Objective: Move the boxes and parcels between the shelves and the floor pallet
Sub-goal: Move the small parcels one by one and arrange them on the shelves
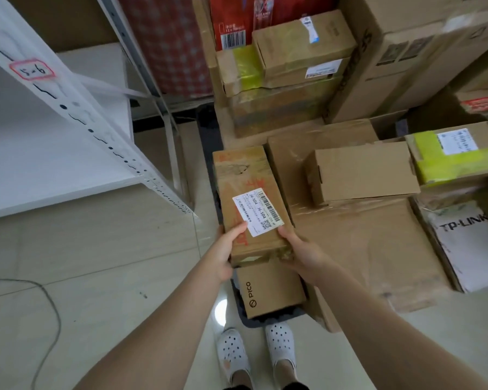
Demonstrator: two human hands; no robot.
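Long labelled box [248, 204] held between both hands: left hand [225, 253], right hand [299, 253] gripping near end (thumbs on top).

A long brown labelled cardboard box [248, 204] was held by its near end. A small PICO box [268, 291] lay beneath, near-left on the pallet [265, 322].

Both hands grip one long cardboard box [248, 204] at its near end — left hand [226, 249], right hand [299, 253]. White label on top. Small PICO box [268, 291] below, beside the boxes on the pallet [361, 243].
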